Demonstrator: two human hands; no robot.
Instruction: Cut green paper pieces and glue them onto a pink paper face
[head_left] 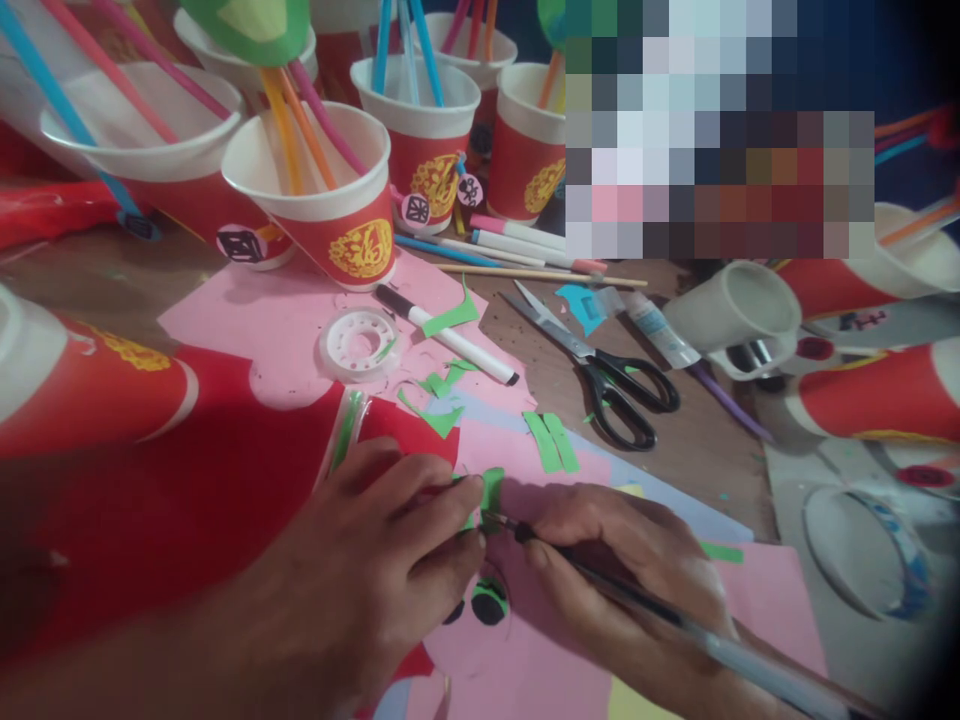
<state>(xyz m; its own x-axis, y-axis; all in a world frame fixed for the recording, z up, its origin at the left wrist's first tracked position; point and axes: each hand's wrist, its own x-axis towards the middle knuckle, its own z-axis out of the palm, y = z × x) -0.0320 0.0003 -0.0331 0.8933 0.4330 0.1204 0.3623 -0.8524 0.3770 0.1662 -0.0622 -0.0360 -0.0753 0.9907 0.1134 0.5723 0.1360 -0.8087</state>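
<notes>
My right hand [630,560] is closed around a slim pen [637,590] with a dark grip, its tip touching a small green paper piece [493,488]. Thumb and bent fingers of my left hand [390,540] grip that same piece from the left, covering part of it. Just below my fingertips lies a pink paper face [480,650] with black and green eyes, partly hidden by my left hand. Two green paper strips [551,442] rest a little beyond my right hand. Pink paper [765,600] lies beneath the work.
Black-handled scissors [592,365], a white marker [457,340], a tape roll [360,343] and a glue stick [660,330] lie ahead. Several red paper cups [322,235] with straws stand behind. A white mug [739,310] and a blue-white tape ring [911,570] are at the right.
</notes>
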